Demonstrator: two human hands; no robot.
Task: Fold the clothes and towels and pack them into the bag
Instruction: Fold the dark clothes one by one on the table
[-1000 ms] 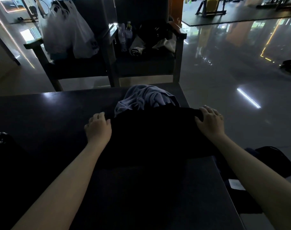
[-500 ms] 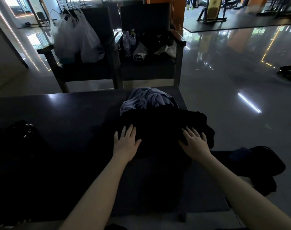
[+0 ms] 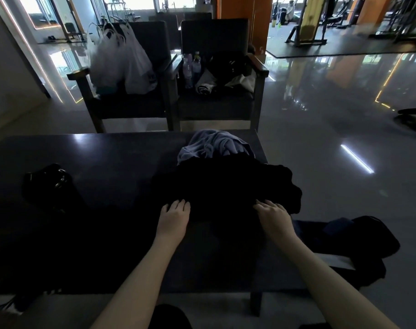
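A black garment (image 3: 226,186) lies bunched on the right half of the dark table (image 3: 107,157), its right side hanging past the table end. Behind it sits a crumpled lavender-grey cloth (image 3: 214,146). My left hand (image 3: 174,218) and my right hand (image 3: 273,216) rest on the garment's near edge, fingers bent and close together on the fabric. A black bag (image 3: 47,184) sits on the table's left side, hard to make out in the dim light.
Dark clothing (image 3: 359,236) lies heaped on the floor right of the table. Two dark armchairs stand beyond the table: the left one holds white plastic bags (image 3: 121,65), the right one bottles (image 3: 191,67) and rolled items. Glossy floor stretches to the right.
My hands let go of the garment's far edge, pressed flat on its middle, then slid back to its near edge with fingers bent. The camera view pulled back and up.
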